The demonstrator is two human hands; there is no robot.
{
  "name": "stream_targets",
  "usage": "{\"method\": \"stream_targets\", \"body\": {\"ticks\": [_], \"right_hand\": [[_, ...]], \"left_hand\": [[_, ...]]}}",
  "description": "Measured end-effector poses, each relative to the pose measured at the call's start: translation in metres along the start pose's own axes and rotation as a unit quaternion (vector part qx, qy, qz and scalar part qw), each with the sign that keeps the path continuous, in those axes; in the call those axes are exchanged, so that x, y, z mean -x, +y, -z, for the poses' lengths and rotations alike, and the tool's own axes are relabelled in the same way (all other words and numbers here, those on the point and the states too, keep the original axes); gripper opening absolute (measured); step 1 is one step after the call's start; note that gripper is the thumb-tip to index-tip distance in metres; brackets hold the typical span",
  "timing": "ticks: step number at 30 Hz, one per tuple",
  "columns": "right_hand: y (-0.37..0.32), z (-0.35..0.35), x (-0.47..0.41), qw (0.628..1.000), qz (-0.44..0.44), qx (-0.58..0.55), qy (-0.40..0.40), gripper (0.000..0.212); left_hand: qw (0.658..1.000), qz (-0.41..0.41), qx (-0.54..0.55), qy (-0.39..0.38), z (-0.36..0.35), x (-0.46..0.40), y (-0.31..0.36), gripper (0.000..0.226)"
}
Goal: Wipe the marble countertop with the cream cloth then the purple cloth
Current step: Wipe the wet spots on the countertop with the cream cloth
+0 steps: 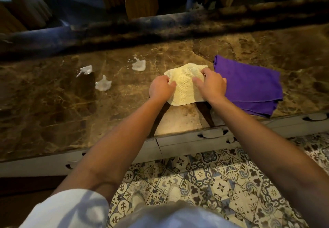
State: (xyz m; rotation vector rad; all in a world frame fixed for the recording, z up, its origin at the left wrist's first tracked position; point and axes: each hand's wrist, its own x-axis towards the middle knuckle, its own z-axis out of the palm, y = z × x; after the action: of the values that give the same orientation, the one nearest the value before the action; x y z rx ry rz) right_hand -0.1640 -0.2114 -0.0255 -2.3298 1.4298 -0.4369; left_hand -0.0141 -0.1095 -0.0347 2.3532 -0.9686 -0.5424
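Observation:
The cream cloth (184,85) lies on the brown marble countertop (53,106) near its middle. My left hand (161,88) grips the cloth's left edge with curled fingers. My right hand (211,83) pinches its upper right corner, thumb resting on the fabric. The purple cloth (249,85) lies folded flat just right of the cream cloth, partly under my right wrist. Three small puddles of clear liquid (138,65) (86,70) (103,85) sit on the marble to the left of the cloths.
A dark raised ledge (160,26) runs along the back of the countertop. Grey drawers with dark handles (212,135) sit under the front edge. Patterned floor tiles (204,179) and my shoes are below.

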Motion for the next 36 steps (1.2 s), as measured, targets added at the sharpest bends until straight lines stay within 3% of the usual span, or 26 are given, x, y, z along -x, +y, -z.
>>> {"method": "stream_targets", "body": {"ticks": [3,8,11,14,18,22,26,31,33,36], "right_hand": [[-0.008,0.014,0.004,0.977,-0.03,-0.209,-0.037,0.027],[-0.04,0.039,0.023,0.908,-0.038,-0.405,-0.095,0.022],[-0.067,0.051,0.036,0.863,-0.043,-0.491,-0.111,0.015],[-0.09,0.054,0.05,0.829,-0.044,-0.538,-0.147,0.015],[-0.108,0.041,0.074,0.794,-0.061,-0.58,-0.174,0.028],[-0.13,0.02,0.095,0.697,-0.112,-0.683,-0.188,0.03],[-0.162,-0.007,0.115,0.71,-0.147,-0.655,-0.214,0.041],[-0.198,-0.025,0.131,0.655,-0.113,-0.692,-0.282,0.077],[-0.206,-0.027,0.133,0.667,-0.135,-0.681,-0.27,0.079],[-0.208,-0.027,0.131,0.709,-0.138,-0.654,-0.226,0.063]], "left_hand": [[0.988,0.016,0.154,-0.014,0.017,0.009,-0.006,0.028],[0.924,0.065,0.372,-0.053,0.049,0.035,-0.026,0.023],[0.858,0.102,0.486,-0.133,0.066,0.046,-0.035,0.047],[0.85,0.055,0.495,-0.172,0.083,0.054,-0.043,0.071],[0.831,0.023,0.539,-0.138,0.117,0.057,-0.06,0.042],[0.83,-0.036,0.542,-0.127,0.157,0.064,-0.082,0.015],[0.811,-0.057,0.563,-0.147,0.187,0.072,-0.099,0.019],[0.808,-0.09,0.554,-0.182,0.212,0.083,-0.118,0.016],[0.814,-0.1,0.542,-0.185,0.217,0.083,-0.127,0.017],[0.836,-0.075,0.521,-0.157,0.222,0.078,-0.137,0.019]]}}
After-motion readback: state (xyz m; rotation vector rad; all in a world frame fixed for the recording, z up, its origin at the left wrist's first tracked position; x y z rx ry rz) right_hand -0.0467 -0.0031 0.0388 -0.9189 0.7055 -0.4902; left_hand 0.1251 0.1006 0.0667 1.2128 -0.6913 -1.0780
